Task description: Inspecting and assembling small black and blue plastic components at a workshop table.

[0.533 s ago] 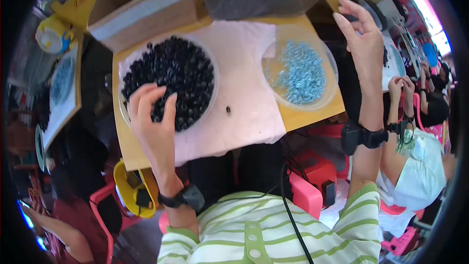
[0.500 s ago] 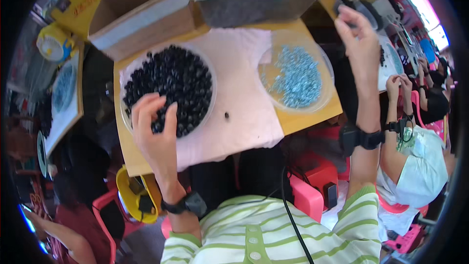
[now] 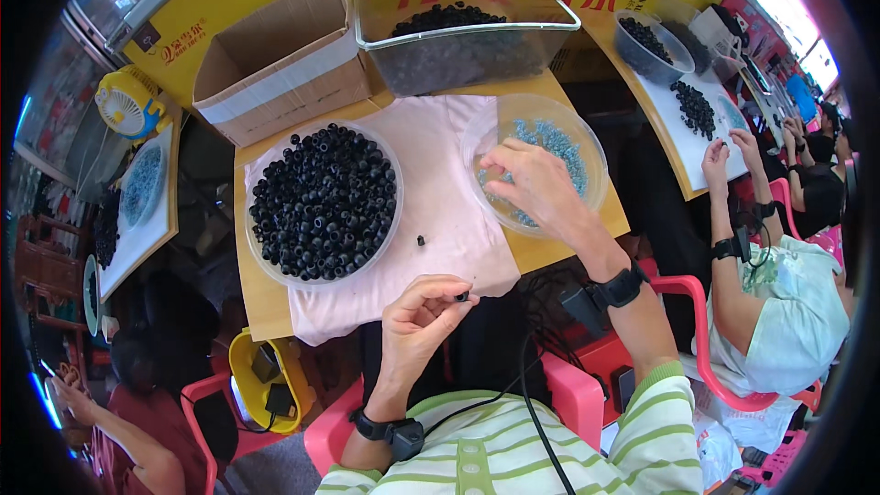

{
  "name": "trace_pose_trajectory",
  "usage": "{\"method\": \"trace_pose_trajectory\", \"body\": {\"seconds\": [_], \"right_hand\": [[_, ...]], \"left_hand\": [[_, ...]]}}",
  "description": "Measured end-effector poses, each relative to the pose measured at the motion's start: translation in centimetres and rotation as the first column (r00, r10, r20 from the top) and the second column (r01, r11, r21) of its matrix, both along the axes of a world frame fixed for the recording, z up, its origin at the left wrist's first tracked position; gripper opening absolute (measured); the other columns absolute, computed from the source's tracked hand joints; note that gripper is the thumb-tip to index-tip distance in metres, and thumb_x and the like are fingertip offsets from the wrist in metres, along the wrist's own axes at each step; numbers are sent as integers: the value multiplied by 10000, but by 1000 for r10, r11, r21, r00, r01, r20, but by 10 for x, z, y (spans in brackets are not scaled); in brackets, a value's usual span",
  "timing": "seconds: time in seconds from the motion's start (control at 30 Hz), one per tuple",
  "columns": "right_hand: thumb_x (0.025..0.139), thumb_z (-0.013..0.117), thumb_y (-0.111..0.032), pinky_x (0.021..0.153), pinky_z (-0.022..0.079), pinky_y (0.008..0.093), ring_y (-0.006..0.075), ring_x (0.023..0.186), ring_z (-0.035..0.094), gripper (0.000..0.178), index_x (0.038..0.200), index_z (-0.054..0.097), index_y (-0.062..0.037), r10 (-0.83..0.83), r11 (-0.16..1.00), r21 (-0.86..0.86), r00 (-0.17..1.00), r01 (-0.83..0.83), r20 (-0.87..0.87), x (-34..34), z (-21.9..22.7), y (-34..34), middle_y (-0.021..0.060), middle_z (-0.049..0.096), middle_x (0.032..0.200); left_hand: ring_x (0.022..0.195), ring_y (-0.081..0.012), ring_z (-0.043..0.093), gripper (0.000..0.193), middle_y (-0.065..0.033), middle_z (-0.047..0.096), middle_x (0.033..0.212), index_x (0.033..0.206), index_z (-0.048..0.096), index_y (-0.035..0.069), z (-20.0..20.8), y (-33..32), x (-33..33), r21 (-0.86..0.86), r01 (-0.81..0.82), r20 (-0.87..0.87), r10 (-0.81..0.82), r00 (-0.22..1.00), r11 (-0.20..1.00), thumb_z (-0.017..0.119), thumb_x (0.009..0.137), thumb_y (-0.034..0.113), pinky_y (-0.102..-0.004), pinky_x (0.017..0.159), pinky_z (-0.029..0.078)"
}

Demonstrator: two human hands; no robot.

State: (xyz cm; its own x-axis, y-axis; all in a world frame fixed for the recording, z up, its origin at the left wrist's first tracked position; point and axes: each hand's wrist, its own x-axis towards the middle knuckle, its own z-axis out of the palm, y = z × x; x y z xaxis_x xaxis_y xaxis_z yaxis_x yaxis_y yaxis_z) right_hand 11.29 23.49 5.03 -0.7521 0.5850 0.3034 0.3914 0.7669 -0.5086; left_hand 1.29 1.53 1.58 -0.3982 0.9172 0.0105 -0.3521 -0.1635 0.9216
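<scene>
Two hands work over a small table: the left hand (image 3: 423, 316) is raised near the body, thumb and forefinger pinched together on a small black ring (image 3: 463, 296). Right hand (image 3: 534, 185) reaches into the clear bowl of light blue pieces (image 3: 587, 140), fingers curled down among them; whether they grip anything cannot be told. Left of it, on the pink cloth (image 3: 440, 179), sits a clear bowl heaped with black rings (image 3: 323, 203), and one loose black ring (image 3: 421, 240) lies on the cloth between the bowls. Behind stand a cardboard box (image 3: 280, 64) and a clear bin of black rings (image 3: 463, 37)
</scene>
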Motion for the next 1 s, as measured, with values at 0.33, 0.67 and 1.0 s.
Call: {"method": "trace_pose_trajectory", "body": {"seconds": [0.33, 0.67, 1.0], "right_hand": [[808, 663, -146, 781, 508, 409, 342, 836, 647, 140, 891, 685, -36, -128, 991, -23, 990, 130, 61, -14, -7, 20, 135, 675, 912], [760, 668, -118, 713, 508, 377, 302, 774, 660, 94, 803, 691, -38, -86, 996, 2, 984, 87, 158, -31, -9, 18, 143, 679, 823], [757, 676, -20, 616, 491, 266, 117, 649, 594, 142, 897, 658, 4, -118, 950, -296, 991, 95, -61, -5, 19, -3, 67, 648, 757]], "left_hand": [[971, -208, 644, 185, -127, 617, 1086, 1066, 659, -18, 0, -5, 1, -53, 50, 29, -48, 998, 997, 572, 903, -28, -315, 879, 517], [997, -227, 656, 248, -156, 643, 1107, 1166, 583, -24, 3, -9, -9, -54, 10, 345, 9, 938, 999, 566, 921, 13, -338, 898, 534], [976, -213, 659, 223, -173, 637, 1114, 1152, 580, 7, 0, -13, -5, 69, 17, 489, -48, 871, 998, 569, 932, 41, -313, 856, 544]]}}
